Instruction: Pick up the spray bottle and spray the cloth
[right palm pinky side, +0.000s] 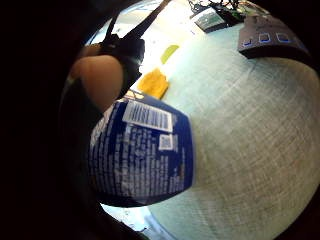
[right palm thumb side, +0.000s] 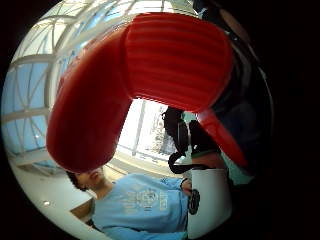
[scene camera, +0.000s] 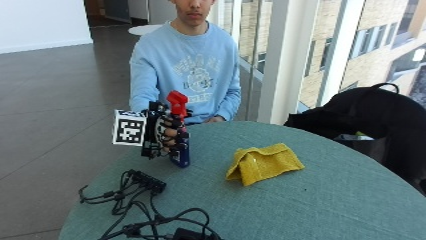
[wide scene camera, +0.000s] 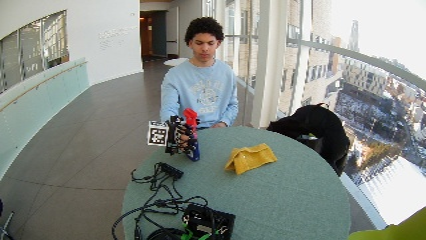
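A spray bottle (scene camera: 180, 140) with a dark blue body and a red trigger head (scene camera: 177, 103) is held upright just above the round green table (scene camera: 299, 205), near its edge in front of the person. My gloved right hand (scene camera: 165, 134) grips the bottle's neck, fingers curled round it. The folded yellow cloth (scene camera: 263, 162) lies on the table a short way to the side of the bottle. In the little finger side palm view the blue labelled body (right palm pinky side: 142, 155) is close to the palm, with the cloth (right palm pinky side: 153, 83) beyond. The thumb side palm view is filled by the red head (right palm thumb side: 145, 75).
A black power strip (scene camera: 148, 181) and tangled cables (scene camera: 143, 222) lie on the table near its front edge. A black bag (scene camera: 363, 120) sits on a chair beside the table. The person's other hand (scene camera: 214, 119) rests at the table's far edge.
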